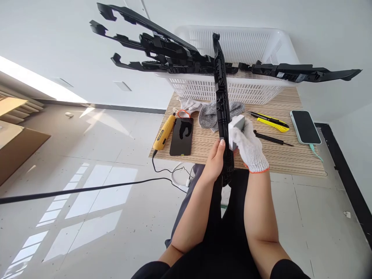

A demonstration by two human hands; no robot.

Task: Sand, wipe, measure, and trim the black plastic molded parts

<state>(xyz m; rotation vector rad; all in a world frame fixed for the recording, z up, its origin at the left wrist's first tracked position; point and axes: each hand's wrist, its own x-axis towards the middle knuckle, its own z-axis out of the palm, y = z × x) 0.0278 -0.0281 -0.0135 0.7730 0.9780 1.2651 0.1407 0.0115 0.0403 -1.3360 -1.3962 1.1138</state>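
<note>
Gripping black trim strip [223,104], left hand [215,159] below, right hand [249,144] beside

Small workshop corner: low striped wooden bench [290,159] carried a yellow utility knife [271,121], yellow rotary tool [164,133], and white plastic crate [232,87] of long black moulded parts [162,54]; glossy tiled floor [72,155].

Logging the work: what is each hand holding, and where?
Left hand: black trim strip, near its lower end. Gloved right hand: grey block against it.
</note>
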